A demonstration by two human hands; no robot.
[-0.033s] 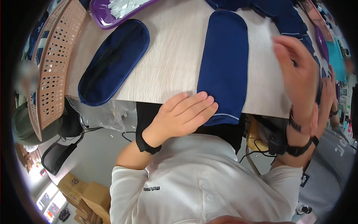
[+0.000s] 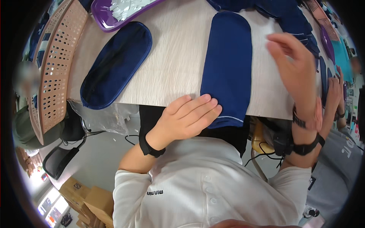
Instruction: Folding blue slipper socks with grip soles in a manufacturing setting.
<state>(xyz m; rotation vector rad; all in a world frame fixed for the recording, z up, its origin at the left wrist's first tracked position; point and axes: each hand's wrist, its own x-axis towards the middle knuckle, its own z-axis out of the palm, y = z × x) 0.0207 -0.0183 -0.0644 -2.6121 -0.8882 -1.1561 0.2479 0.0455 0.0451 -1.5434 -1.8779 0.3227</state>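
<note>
A long navy fabric piece (image 2: 228, 64) lies flat on the table, rounded at its far end, with a white stitch line along its near edge, which hangs past the table edge. My left hand (image 2: 186, 117) rests on its lower left side, fingers stretched out and lying flat. Raised above the table to the right of the cloth is my right hand (image 2: 298, 70), fingers bent, thumb and forefinger apart, nothing visible between them; its fingertips are slightly blurred. Farther left lies another navy fabric piece (image 2: 118, 64), oval with a raised rim and a darker middle.
A purple tray (image 2: 108, 26) with white slips stands at the far left, beside a pink perforated basket (image 2: 57, 68). More navy fabric (image 2: 285, 19) is heaped at the far right. Another person's hand (image 2: 333, 91) works at the right. Cardboard boxes (image 2: 97, 201) stand on the floor.
My right hand has shifted a little to the left and away from me. My left hand stays on the fabric piece.
</note>
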